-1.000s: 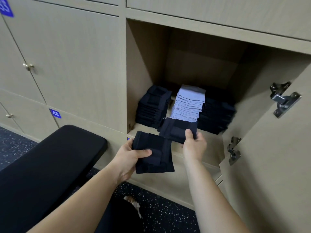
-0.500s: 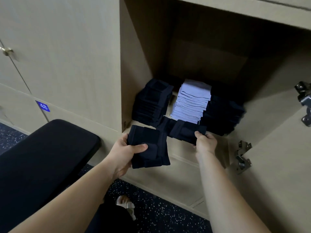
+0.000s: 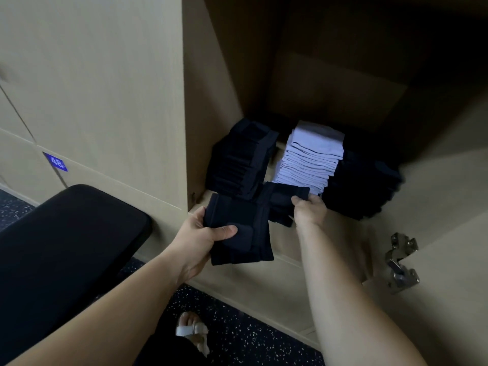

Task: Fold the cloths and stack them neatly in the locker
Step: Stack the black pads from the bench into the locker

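Note:
My left hand (image 3: 199, 237) grips a folded dark navy cloth (image 3: 241, 228) in front of the open locker's lower edge (image 3: 285, 249), thumb on top. My right hand (image 3: 310, 211) pinches a second folded navy cloth (image 3: 284, 198) at the locker's front, just before the stacks. Inside stand three stacks: a dark one (image 3: 241, 158) on the left, a pale lilac one (image 3: 310, 157) in the middle, and a dark one (image 3: 361, 186) on the right, partly in shadow.
A black padded bench (image 3: 60, 249) fills the lower left, close to the locker front. The open locker door with metal hinges (image 3: 401, 262) stands at the right. Closed locker doors, one labelled 48 (image 3: 56, 161), are on the left. My sandalled foot (image 3: 191, 330) rests on speckled floor.
The camera has moved closer and lower toward the locker. My right hand has shifted its navy cloth slightly deeper toward the stacks. My left hand keeps its cloth in about the same place.

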A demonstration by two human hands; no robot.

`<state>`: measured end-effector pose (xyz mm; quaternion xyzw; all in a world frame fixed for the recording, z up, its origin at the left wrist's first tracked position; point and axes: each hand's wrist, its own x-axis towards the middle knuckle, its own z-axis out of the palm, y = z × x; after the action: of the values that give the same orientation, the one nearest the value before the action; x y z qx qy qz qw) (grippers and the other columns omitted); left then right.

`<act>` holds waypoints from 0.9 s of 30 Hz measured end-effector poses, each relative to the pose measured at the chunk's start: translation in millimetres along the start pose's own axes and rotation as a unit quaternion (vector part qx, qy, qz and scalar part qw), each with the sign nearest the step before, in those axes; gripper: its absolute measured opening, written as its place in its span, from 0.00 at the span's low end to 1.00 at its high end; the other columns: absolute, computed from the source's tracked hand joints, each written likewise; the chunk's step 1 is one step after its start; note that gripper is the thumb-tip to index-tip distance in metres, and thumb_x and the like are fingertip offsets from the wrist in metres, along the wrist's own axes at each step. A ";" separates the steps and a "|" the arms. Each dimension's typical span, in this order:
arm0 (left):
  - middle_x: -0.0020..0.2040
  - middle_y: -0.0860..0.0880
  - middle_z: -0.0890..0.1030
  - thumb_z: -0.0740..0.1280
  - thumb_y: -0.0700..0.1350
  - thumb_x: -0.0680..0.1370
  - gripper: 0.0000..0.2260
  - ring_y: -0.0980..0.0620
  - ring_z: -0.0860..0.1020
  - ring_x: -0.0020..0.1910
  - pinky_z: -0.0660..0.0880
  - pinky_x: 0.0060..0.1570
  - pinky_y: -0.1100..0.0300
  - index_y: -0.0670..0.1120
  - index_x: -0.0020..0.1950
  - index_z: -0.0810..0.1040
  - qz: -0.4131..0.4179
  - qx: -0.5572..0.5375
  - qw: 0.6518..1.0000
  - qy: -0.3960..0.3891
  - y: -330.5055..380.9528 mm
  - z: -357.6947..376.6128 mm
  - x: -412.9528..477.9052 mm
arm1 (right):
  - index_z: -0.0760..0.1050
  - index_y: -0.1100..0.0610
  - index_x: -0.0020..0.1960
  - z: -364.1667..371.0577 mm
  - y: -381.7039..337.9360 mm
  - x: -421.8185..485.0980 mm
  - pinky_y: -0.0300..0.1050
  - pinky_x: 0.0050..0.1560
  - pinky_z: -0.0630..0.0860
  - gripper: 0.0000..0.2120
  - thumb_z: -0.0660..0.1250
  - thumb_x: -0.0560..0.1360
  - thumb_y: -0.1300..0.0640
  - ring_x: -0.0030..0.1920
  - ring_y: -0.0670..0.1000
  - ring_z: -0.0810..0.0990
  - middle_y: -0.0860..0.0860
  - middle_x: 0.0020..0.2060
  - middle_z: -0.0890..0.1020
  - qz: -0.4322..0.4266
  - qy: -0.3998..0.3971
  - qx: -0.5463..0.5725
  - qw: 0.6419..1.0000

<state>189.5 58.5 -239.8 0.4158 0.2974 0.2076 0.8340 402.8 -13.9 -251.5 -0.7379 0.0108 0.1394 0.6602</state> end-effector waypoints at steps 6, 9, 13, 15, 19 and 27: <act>0.54 0.43 0.84 0.70 0.28 0.71 0.22 0.41 0.83 0.53 0.80 0.48 0.48 0.43 0.62 0.76 0.003 -0.003 1.000 0.001 3.6 1.8 6.8 | 0.76 0.65 0.56 6.0 5.0 3.6 0.45 0.53 0.76 0.10 0.67 0.75 0.67 0.50 0.57 0.80 0.58 0.51 0.81 -0.014 -0.006 -0.077 0.997; 0.55 0.43 0.84 0.70 0.28 0.71 0.22 0.42 0.83 0.53 0.80 0.48 0.48 0.44 0.62 0.76 0.004 -0.004 1.000 -0.003 4.3 0.8 7.1 | 0.75 0.61 0.57 4.6 7.0 3.5 0.42 0.48 0.71 0.11 0.68 0.76 0.61 0.50 0.56 0.79 0.56 0.52 0.81 -0.044 -0.010 -0.155 0.987; 0.53 0.43 0.84 0.70 0.28 0.71 0.22 0.43 0.83 0.50 0.81 0.41 0.52 0.43 0.62 0.77 0.006 -0.005 1.000 -0.001 3.5 0.2 5.9 | 0.73 0.60 0.62 2.4 10.5 7.5 0.46 0.54 0.74 0.17 0.68 0.76 0.55 0.58 0.58 0.78 0.56 0.60 0.78 -0.065 -0.023 -0.251 0.966; 0.53 0.43 0.84 0.70 0.28 0.70 0.22 0.43 0.83 0.50 0.81 0.39 0.53 0.43 0.62 0.77 0.005 -0.008 1.000 0.000 3.4 0.1 5.6 | 0.67 0.59 0.70 0.8 13.2 8.1 0.53 0.63 0.73 0.27 0.69 0.75 0.52 0.66 0.59 0.73 0.57 0.68 0.72 -0.065 -0.023 -0.281 0.957; 0.55 0.42 0.84 0.72 0.30 0.67 0.25 0.42 0.82 0.52 0.81 0.39 0.53 0.43 0.63 0.76 -0.002 -0.014 1.000 0.002 4.1 -1.7 5.0 | 0.61 0.58 0.74 -8.0 18.3 4.0 0.58 0.67 0.70 0.39 0.74 0.70 0.48 0.69 0.60 0.70 0.58 0.71 0.68 -0.064 -0.041 -0.272 0.959; 0.57 0.42 0.83 0.73 0.33 0.64 0.28 0.39 0.81 0.55 0.81 0.39 0.53 0.44 0.63 0.77 -0.007 -0.009 1.000 -0.005 4.7 -3.3 -0.8 | 0.66 0.54 0.70 -2.4 37.5 -6.7 0.54 0.65 0.72 0.47 0.75 0.57 0.38 0.65 0.54 0.74 0.50 0.63 0.77 -0.120 -0.079 -0.344 0.928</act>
<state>186.3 62.5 -237.3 0.4069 0.2939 0.2025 0.8409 389.3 -22.2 -286.2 -0.9021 -0.1780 0.1120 0.3767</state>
